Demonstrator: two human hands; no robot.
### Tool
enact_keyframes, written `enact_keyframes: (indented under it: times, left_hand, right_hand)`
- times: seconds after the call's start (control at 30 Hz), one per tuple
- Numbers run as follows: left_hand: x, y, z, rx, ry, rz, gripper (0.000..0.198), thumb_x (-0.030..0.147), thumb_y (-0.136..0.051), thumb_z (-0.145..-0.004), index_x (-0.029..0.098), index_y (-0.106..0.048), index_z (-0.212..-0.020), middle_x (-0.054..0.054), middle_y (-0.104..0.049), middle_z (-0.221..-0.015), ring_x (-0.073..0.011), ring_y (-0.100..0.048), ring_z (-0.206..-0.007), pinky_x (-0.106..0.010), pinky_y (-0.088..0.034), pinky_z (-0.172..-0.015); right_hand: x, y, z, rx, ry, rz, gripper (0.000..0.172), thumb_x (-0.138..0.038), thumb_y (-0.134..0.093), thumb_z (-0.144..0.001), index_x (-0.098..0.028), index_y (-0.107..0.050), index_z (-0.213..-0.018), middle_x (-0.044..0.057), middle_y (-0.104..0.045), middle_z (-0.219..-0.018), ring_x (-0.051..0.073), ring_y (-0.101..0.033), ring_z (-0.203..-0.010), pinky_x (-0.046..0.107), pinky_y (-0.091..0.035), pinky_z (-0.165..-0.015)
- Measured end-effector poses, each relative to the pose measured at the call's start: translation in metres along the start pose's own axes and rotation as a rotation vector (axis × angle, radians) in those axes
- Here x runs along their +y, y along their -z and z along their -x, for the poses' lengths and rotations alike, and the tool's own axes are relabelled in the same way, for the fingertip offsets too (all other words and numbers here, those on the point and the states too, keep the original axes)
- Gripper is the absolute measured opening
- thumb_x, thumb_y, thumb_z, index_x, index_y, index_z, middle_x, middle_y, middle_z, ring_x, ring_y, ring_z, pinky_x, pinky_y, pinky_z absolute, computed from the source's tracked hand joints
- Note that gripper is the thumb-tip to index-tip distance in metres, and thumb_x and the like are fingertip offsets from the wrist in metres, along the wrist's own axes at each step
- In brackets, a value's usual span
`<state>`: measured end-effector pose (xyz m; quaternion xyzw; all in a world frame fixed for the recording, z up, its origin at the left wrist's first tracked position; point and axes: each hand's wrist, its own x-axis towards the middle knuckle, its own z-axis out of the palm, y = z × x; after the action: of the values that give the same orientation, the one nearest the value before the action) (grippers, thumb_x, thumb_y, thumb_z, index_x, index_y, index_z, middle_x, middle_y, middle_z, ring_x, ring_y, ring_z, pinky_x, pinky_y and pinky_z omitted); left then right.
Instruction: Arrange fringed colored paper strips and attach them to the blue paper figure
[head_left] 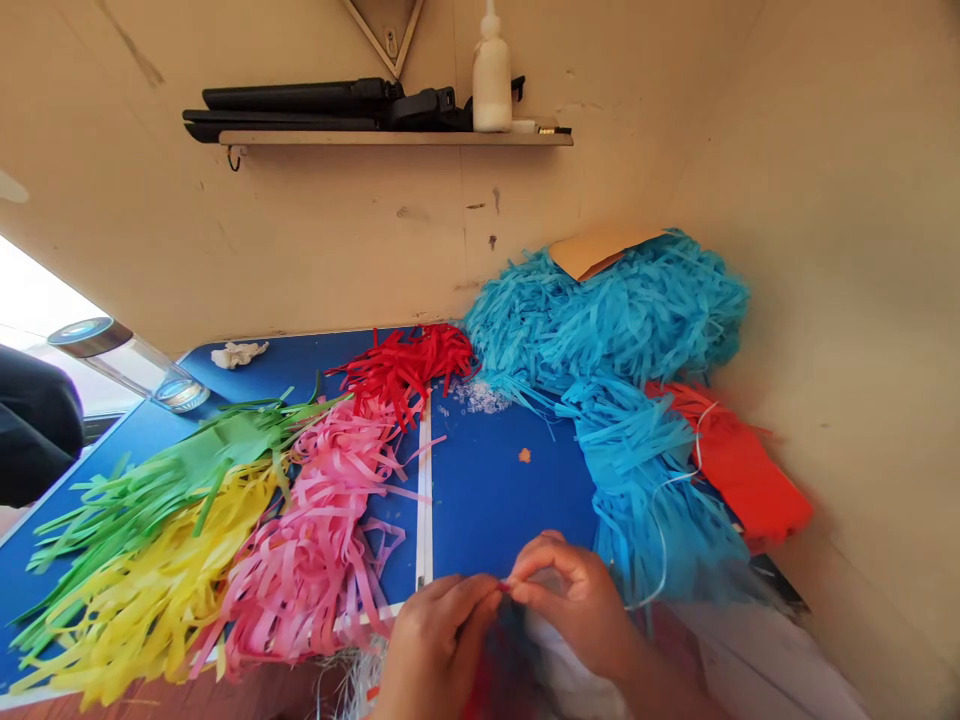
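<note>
Close to the table's near edge, my left hand [448, 635] and my right hand [571, 600] meet with pinched fingertips. Between them is a tiny pinkish bit, too small to name. Below the hands a dark, blurred bundle is partly hidden. Left of my hands lie pink tissue-paper fringe [311, 540], yellow fringe [169, 580] and green fringe [180, 475]. To the right, blue fringe [645, 480] spreads over the table with a white cord [660, 520] across it. Red fringe [412, 360] sits farther back.
A large blue fringe pile [615, 320] leans by the wall, a brown paper piece [600, 250] on top. Orange-red paper [757, 470] lies at right. A glass jar [142, 365] stands at left on the blue table [502, 510]. The wall shelf [397, 138] holds a white bottle [492, 80].
</note>
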<state>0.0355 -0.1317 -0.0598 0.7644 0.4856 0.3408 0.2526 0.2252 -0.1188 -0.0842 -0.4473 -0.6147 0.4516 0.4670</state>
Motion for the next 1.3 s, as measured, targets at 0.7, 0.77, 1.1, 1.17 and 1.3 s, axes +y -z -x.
enact_keyframes:
  times: [0.7, 0.77, 1.1, 1.17, 1.3]
  left_hand:
    - [-0.011, -0.023, 0.017, -0.079, 0.04, -0.076, 0.021, 0.033, -0.044, -0.097, 0.027, -0.063, -0.092, 0.0, -0.075, -0.078, -0.0167, -0.07, -0.065, -0.023, -0.05, -0.058]
    - [-0.01, -0.022, 0.016, -0.069, -0.001, -0.076, 0.024, 0.035, -0.04, -0.098, 0.027, -0.063, -0.095, 0.0, -0.076, -0.08, -0.0162, -0.071, -0.065, -0.022, -0.051, -0.058]
    - [0.009, -0.002, 0.002, -0.195, 0.025, 0.039, 0.009, 0.024, -0.061, -0.09, 0.028, -0.068, -0.088, 0.006, -0.076, -0.077, -0.01, -0.07, -0.066, -0.015, -0.051, -0.063]
    - [0.008, 0.001, 0.002, -0.178, 0.026, 0.034, 0.01, 0.024, -0.059, -0.091, 0.028, -0.068, -0.088, 0.007, -0.075, -0.076, -0.0091, -0.07, -0.065, -0.014, -0.051, -0.063]
    - [0.003, 0.0, 0.005, -0.112, 0.004, -0.034, 0.01, 0.031, -0.065, -0.088, 0.03, -0.068, -0.097, 0.006, -0.077, -0.084, -0.0114, -0.072, -0.072, -0.017, -0.054, -0.066]
  right_hand:
    - [-0.017, 0.009, 0.001, -0.14, -0.001, 0.193, 0.005, -0.021, -0.072, -0.082, -0.023, -0.068, -0.08, -0.001, -0.071, -0.08, 0.017, -0.063, -0.08, 0.034, -0.036, -0.085]
    - [-0.017, 0.012, 0.0, -0.159, -0.069, 0.162, 0.008, -0.027, -0.072, -0.083, -0.022, -0.07, -0.077, -0.001, -0.071, -0.078, 0.018, -0.062, -0.08, 0.033, -0.037, -0.083]
    - [-0.012, 0.013, 0.003, -0.203, 0.029, 0.139, 0.036, -0.05, -0.058, -0.093, -0.021, -0.063, -0.073, 0.0, -0.065, -0.073, 0.016, -0.058, -0.075, 0.031, -0.037, -0.077]
    - [-0.014, 0.016, 0.003, -0.191, 0.029, 0.148, 0.037, -0.051, -0.057, -0.094, -0.02, -0.061, -0.073, 0.0, -0.064, -0.074, 0.016, -0.057, -0.075, 0.031, -0.037, -0.077]
    - [-0.019, 0.018, 0.004, -0.172, 0.108, 0.208, 0.037, -0.051, -0.054, -0.096, -0.02, -0.058, -0.075, -0.001, -0.063, -0.074, 0.015, -0.057, -0.075, 0.032, -0.035, -0.079]
